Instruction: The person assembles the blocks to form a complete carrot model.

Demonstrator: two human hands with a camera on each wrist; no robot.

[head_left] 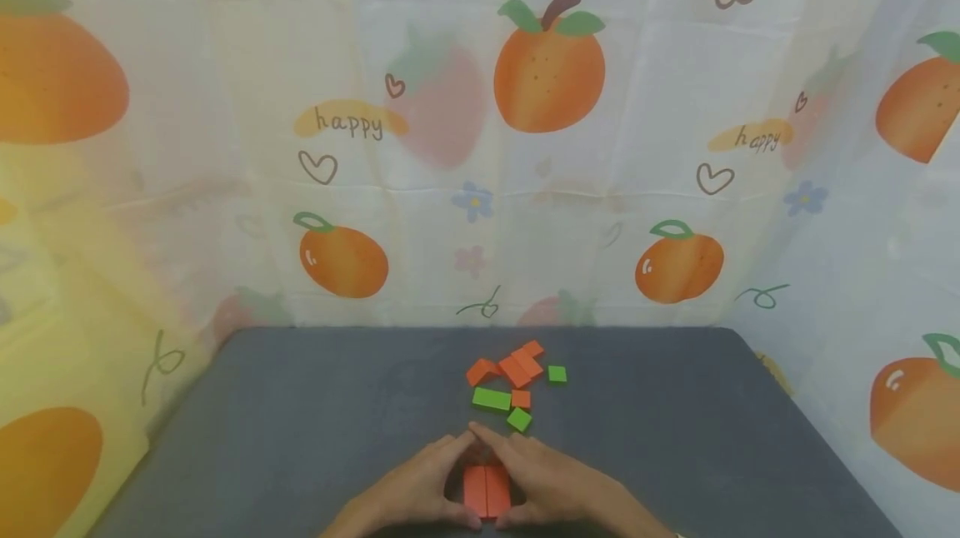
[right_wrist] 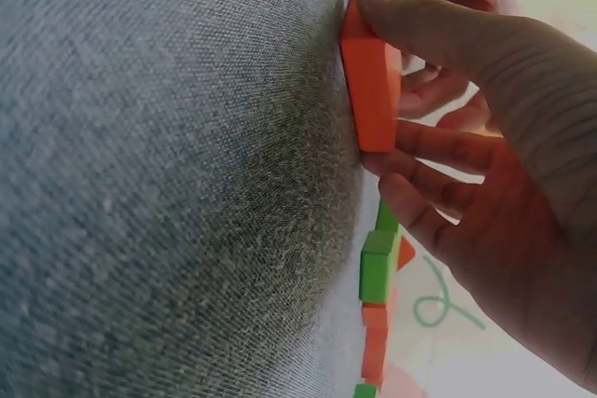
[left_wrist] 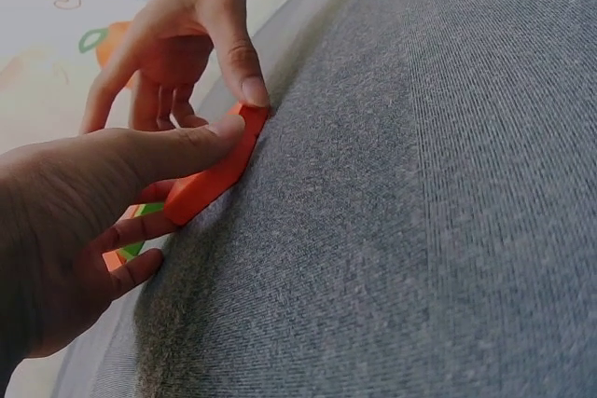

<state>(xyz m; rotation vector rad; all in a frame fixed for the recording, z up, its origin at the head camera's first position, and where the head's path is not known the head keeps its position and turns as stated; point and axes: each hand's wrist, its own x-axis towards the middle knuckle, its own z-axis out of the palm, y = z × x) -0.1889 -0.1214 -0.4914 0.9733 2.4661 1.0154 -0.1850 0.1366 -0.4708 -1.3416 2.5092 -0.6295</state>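
Two orange blocks lie side by side at the table's near edge, a left block [head_left: 475, 490] and a right block [head_left: 498, 488]. Around the left one curls my left hand [head_left: 417, 481], its thumb at the near end and its fingers along the outer side. The right hand [head_left: 553, 483] mirrors it, pinching the right block between thumb and fingers. Beyond the blocks, the fingertips of both hands meet in a peak. In the right wrist view, the thumb presses the near end of an orange block [right_wrist: 371, 90]. The far ends are partly hidden in the head view.
Farther back on the dark grey table [head_left: 300, 421] are several loose blocks: an orange cluster [head_left: 517, 368], an orange block [head_left: 482, 371], a long green block [head_left: 491, 399], a small orange block [head_left: 521, 399] and two green cubes [head_left: 519, 419]. A fruit-print curtain [head_left: 540, 213] surrounds the table.
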